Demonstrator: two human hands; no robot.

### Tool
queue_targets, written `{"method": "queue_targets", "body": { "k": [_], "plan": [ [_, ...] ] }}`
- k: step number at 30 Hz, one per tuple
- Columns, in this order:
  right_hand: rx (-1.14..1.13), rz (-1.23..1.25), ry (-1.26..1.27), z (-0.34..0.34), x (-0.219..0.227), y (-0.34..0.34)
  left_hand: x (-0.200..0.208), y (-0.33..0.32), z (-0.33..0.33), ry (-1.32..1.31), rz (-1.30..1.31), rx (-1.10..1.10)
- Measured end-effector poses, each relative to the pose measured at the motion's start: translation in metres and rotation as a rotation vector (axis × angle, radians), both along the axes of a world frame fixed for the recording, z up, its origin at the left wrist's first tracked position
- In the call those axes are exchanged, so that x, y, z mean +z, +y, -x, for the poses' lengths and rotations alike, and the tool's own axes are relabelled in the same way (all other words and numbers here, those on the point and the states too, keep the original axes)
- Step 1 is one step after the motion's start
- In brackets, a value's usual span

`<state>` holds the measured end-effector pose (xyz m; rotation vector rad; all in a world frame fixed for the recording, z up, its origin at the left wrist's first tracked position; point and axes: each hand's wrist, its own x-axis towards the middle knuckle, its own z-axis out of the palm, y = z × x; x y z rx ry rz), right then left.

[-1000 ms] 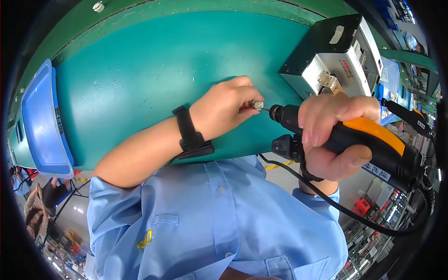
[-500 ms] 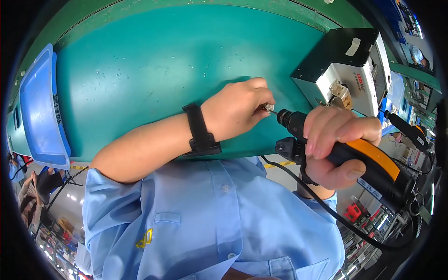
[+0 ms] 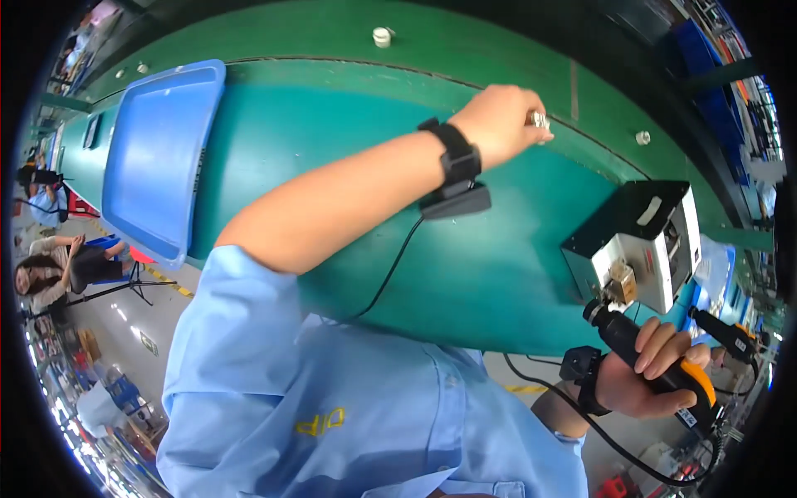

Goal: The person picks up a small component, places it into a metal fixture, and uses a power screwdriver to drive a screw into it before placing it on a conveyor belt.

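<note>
My left hand [image 3: 498, 124] reaches to the far edge of the green mat, its fingers closed on a small whitish metal part [image 3: 540, 124]. Most of that part is hidden, so its kind cannot be made out. At the right, my right hand [image 3: 656, 373] is wrapped round a black and orange electric screwdriver [image 3: 618, 334]. The nose of the screwdriver is close to the brass-coloured block [image 3: 621, 285] on the front of a black and silver screw feeder [image 3: 610, 224]. Whether the bit touches the feeder cannot be seen.
A shallow blue tray [image 3: 158, 166] lies on the left of the green mat [image 3: 398, 274]. White knobs [image 3: 382, 37] stand on the far ledge. A second screwdriver [image 3: 722, 330] is at the right. The screwdriver's black cable [image 3: 581, 415] loops before me. People sit at the far left.
My left hand has moved from the screwdriver's tip out to the far edge with the small part. My right hand has brought the screwdriver over to the screw feeder. The view has shifted.
</note>
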<state>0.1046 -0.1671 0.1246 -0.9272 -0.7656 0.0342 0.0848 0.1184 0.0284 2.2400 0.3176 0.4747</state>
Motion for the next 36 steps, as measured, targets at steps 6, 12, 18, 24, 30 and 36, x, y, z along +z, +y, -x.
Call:
{"method": "queue_targets", "body": {
  "k": [6,12,18,24,30,36],
  "plan": [
    [-0.079,0.079,-0.014,-0.004,-0.008,-0.021,0.012,0.084,0.001,-0.053,-0.705,0.498],
    [-0.123,0.084,-0.078,-0.018,0.000,-0.030,-0.017,0.157,0.053,0.305,-0.360,0.346],
    [-0.225,-0.001,-0.155,-0.034,0.016,-0.049,0.023,0.007,0.062,0.131,-0.201,-0.049],
    [-0.227,0.078,-0.117,-0.042,0.013,-0.042,0.008,-0.091,0.076,0.193,0.042,-0.318],
    [-0.159,0.211,-0.030,-0.048,0.005,-0.034,0.016,-0.108,0.080,0.262,0.119,-0.309],
    [0.057,0.268,-0.074,-0.070,0.013,-0.031,0.010,-0.104,0.076,0.206,0.114,-0.348]
  ]
}}
